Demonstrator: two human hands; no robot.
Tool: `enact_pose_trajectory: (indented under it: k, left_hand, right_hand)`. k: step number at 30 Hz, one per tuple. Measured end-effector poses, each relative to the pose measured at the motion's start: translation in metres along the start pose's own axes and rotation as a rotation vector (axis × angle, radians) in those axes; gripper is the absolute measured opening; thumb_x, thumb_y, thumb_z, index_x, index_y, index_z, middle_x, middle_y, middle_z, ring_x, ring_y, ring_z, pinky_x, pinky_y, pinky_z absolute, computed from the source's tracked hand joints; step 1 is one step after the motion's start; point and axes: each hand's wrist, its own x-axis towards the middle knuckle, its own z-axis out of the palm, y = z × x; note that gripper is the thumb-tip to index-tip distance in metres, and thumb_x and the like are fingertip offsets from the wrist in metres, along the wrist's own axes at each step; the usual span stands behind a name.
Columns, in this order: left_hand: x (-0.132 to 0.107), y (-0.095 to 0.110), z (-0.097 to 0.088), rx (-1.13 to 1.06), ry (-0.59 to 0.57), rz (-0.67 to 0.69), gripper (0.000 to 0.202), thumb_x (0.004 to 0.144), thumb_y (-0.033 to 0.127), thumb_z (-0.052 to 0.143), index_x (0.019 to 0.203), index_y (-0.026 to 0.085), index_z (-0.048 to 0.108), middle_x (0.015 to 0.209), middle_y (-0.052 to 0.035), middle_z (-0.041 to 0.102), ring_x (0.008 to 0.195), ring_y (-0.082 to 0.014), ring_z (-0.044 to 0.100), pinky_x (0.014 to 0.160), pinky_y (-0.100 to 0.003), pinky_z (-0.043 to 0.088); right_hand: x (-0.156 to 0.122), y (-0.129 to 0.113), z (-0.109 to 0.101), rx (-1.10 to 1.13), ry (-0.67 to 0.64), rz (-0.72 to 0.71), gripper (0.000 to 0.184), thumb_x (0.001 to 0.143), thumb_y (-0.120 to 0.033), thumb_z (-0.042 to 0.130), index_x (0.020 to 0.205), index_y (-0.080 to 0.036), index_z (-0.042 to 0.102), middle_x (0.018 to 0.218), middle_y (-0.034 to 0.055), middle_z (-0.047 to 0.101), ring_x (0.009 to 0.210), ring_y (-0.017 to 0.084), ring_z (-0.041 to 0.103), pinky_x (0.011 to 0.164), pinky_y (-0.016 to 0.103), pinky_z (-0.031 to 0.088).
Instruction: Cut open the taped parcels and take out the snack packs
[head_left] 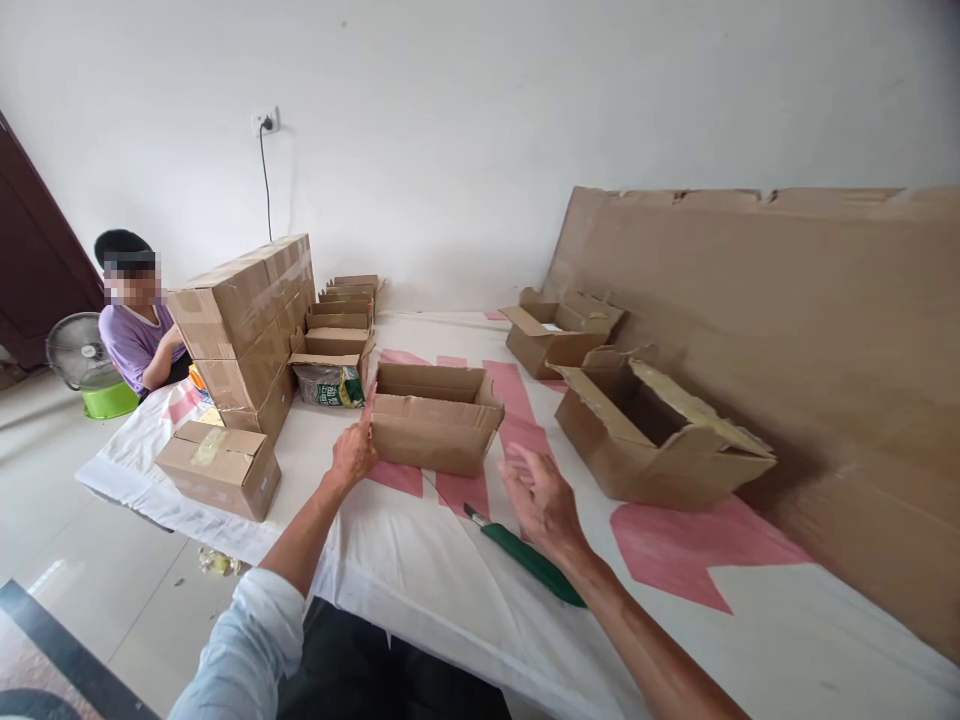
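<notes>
An open cardboard box [431, 435] stands in front of me with its top flaps up. My left hand [354, 455] is closed at the box's left front corner, fingers curled against it and partly hidden. To the right of the box, my right hand [540, 500] is raised with fingers apart, holding nothing. Beneath it lies a green-handled utility knife [529, 563] with its blade end pointing at the box. Two more open cardboard boxes, one nearer [645, 450] and one farther [559, 335], sit at the right.
Taped boxes [244, 310] are stacked at the left, with a single closed box [221, 465] before them. A row of open boxes [334, 340] holds a green-and-clear bag [330, 386]. A large cardboard sheet [787, 300] leans on the wall. Another person [139, 335] sits beyond the stack.
</notes>
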Motion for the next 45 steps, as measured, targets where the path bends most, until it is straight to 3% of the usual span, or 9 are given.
enact_pose_trajectory:
  k: [5,13,16,19,24,31,35,39,45]
  left_hand:
    - [-0.071,-0.008,0.012,-0.036,0.018,0.023,0.026,0.103,0.018,0.051,0.108,0.026,0.076,0.111,-0.0082,0.081,0.109,-0.0248,0.074,0.093,-0.032,0.052]
    - [-0.143,-0.043,0.01,-0.066,0.019,0.027,0.027,0.105,0.024,0.05,0.093,0.024,0.074,0.09,-0.0057,0.079,0.091,-0.0225,0.076,0.086,-0.032,0.053]
    - [-0.123,-0.046,0.008,-0.05,0.024,0.028,0.023,0.103,0.027,0.055,0.096,0.023,0.076,0.107,-0.0097,0.079,0.102,-0.0243,0.075,0.095,-0.034,0.054]
    - [-0.07,-0.036,0.007,-0.049,0.012,0.012,0.028,0.1,0.027,0.061,0.125,0.022,0.073,0.13,-0.012,0.076,0.109,-0.0247,0.074,0.102,-0.035,0.053]
    - [0.014,-0.006,0.016,-0.056,-0.067,-0.035,0.035,0.098,0.03,0.065,0.131,0.021,0.071,0.122,-0.0106,0.081,0.11,-0.0273,0.075,0.096,-0.035,0.055]
    - [0.032,0.018,0.029,-0.074,-0.084,-0.022,0.03,0.099,0.032,0.063,0.125,0.021,0.074,0.123,-0.0112,0.08,0.117,-0.0285,0.072,0.1,-0.036,0.053]
    - [0.002,0.017,0.026,-0.111,-0.04,-0.001,0.03,0.098,0.026,0.059,0.124,0.02,0.074,0.123,-0.0121,0.079,0.112,-0.0266,0.073,0.098,-0.036,0.053]
    - [-0.063,0.014,0.031,-0.18,-0.064,0.107,0.021,0.097,0.026,0.059,0.085,0.023,0.076,0.092,-0.0047,0.08,0.09,-0.02,0.073,0.087,-0.028,0.053]
    - [-0.148,0.006,0.042,-0.203,-0.046,0.097,0.044,0.1,0.036,0.059,0.058,0.022,0.059,0.056,0.0,0.059,0.059,-0.0157,0.06,0.061,-0.027,0.044]
  right_hand:
    - [-0.046,-0.004,-0.03,-0.184,-0.013,-0.203,0.037,0.103,-0.05,0.049,0.112,-0.023,0.073,0.11,0.0143,0.075,0.108,0.032,0.07,0.101,0.049,0.056]
    - [-0.08,0.021,-0.056,-0.414,-0.174,-0.13,0.037,0.1,-0.053,0.058,0.113,-0.022,0.073,0.108,0.0165,0.075,0.105,0.036,0.066,0.093,0.05,0.055]
    - [-0.086,0.018,-0.052,-0.399,-0.198,-0.115,0.031,0.1,-0.049,0.059,0.108,-0.023,0.073,0.103,0.0143,0.074,0.102,0.034,0.065,0.092,0.047,0.053]
    - [-0.091,0.011,-0.049,-0.399,-0.221,-0.129,0.025,0.098,-0.044,0.063,0.108,-0.025,0.074,0.105,0.0122,0.074,0.103,0.033,0.065,0.091,0.045,0.051]
    - [-0.098,0.008,-0.047,-0.421,-0.199,-0.124,0.022,0.1,-0.036,0.059,0.111,-0.024,0.074,0.104,0.0105,0.071,0.103,0.032,0.063,0.088,0.043,0.048]
    - [-0.099,0.009,-0.047,-0.412,-0.153,-0.107,0.022,0.101,-0.035,0.057,0.11,-0.022,0.072,0.104,0.012,0.07,0.102,0.032,0.061,0.089,0.044,0.048]
    - [-0.099,0.007,-0.048,-0.431,-0.114,-0.092,0.019,0.101,-0.034,0.056,0.107,-0.023,0.071,0.104,0.0122,0.069,0.099,0.032,0.06,0.088,0.044,0.048]
    - [-0.099,0.006,-0.047,-0.452,-0.072,-0.111,0.019,0.101,-0.033,0.055,0.108,-0.023,0.07,0.1,0.0119,0.069,0.096,0.032,0.06,0.087,0.044,0.05]
    - [-0.105,0.017,-0.047,-0.425,-0.035,-0.204,0.026,0.1,-0.042,0.057,0.111,-0.023,0.071,0.1,0.0124,0.072,0.093,0.032,0.063,0.085,0.044,0.052]
